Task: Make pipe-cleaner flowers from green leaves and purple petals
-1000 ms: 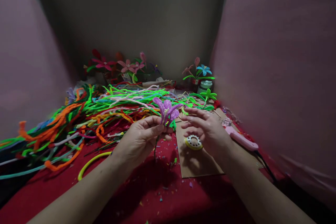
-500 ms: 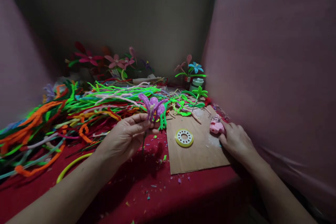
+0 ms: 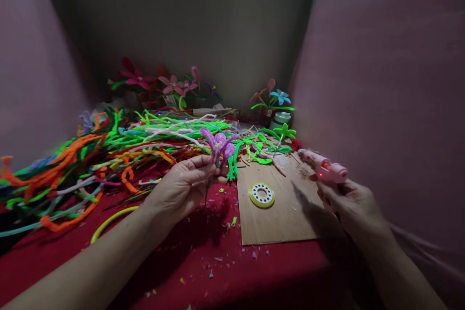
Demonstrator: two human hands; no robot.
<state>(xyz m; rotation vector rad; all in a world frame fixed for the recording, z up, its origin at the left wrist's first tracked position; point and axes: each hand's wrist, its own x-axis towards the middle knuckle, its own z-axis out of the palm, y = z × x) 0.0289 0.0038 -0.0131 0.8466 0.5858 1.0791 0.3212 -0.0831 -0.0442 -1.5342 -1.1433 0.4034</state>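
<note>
Between the thumb and fingers of my left hand (image 3: 189, 181) is a purple pipe-cleaner flower (image 3: 219, 146), upright, its thin dark stem hanging below. My right hand (image 3: 350, 203) grips a pink glue gun (image 3: 323, 165) by the handle, its nozzle pointing left and a small red light glowing on its side. Beneath the gun lies a wooden board (image 3: 269, 230), on which it casts a shadow. A roll of yellow tape (image 3: 262, 195) with a white core rests flat on the board.
Loose pipe cleaners (image 3: 83, 155) in many colours pile up on the left. Finished flowers (image 3: 174, 86) stand along the back wall, with a blue flower (image 3: 280, 96) further right. Small scraps dot the red tablecloth (image 3: 174, 261). A pink sheet (image 3: 381, 82) hangs at the right.
My right hand has lifted the pink glue gun off the board and tilted it nozzle leftward. My left hand still holds the purple flower. The whole view has shifted slightly.
</note>
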